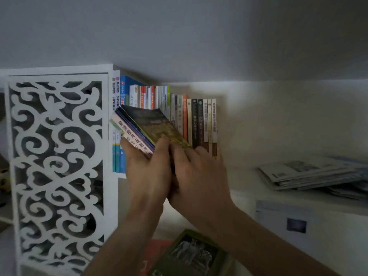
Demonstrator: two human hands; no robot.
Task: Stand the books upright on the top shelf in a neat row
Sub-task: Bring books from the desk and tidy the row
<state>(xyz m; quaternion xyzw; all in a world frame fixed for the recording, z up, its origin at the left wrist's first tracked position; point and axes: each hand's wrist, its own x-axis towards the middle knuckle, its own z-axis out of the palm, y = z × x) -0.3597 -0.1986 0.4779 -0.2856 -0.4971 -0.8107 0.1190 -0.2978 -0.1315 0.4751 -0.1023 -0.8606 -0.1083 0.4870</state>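
Note:
A small bundle of books (143,126), dark green cover uppermost, is held tilted in front of the top shelf. My left hand (148,168) grips its lower end from the left, thumb over the cover. My right hand (197,172) grips the same end from the right. Behind them a row of upright books (191,120) stands on the top shelf (243,172), from the blue ones at the left wall to the beige spines at the right. The bundle hides the lower part of the middle books.
A white carved side panel (57,156) closes the shelf's left end. A flat pile of magazines (312,174) lies on the shelf at the right. Below, a green zebra book (191,253) and a red one (155,250) lie flat.

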